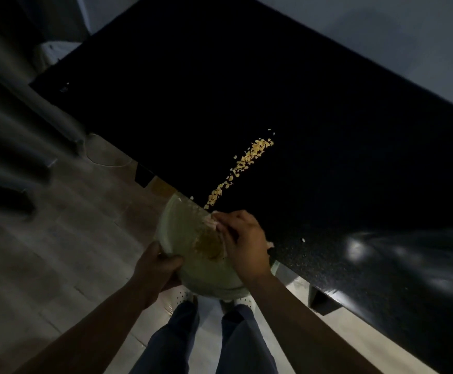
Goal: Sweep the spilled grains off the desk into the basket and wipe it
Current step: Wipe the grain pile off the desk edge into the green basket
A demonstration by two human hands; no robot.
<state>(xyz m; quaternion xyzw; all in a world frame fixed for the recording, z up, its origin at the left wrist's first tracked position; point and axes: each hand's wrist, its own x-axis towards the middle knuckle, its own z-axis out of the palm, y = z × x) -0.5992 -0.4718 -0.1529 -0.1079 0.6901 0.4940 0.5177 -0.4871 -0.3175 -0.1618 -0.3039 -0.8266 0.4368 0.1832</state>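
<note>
On the black desk (247, 76), the spilled grains (243, 160) lie in a thin slanted line, small flat yellow flakes on a mat dark top with fine light speckles. The near end of the line reaches the front edge of the desk, just beside the fingertips of the right hand (244, 238). This hand is curled over a pale crumpled cloth (212, 221) and presses it at the desk edge; whether it is a rag or a paper tissue is hard to tell in the dim light. One single grain (303, 240) lies apart, to the right of this hand.

Under the edge, the round pale green basket (182, 228) is tilted toward the desk, and a yellow-brown heap (209, 245) sits inside it, next to the cloth. The left hand (156, 268) grips its rim, the thumb inside and the fingers below.

Below the basket are the person's blue trousers (177, 336) and white perforated shoes (178, 295) on a floor (71, 225) of pale planks. A thin white cable (104, 160) curves on the floor near the desk. A shiny black rounded object (414, 255) covers the right part of the desk, and blurred grey curtain folds (17, 117) hang at the left.
</note>
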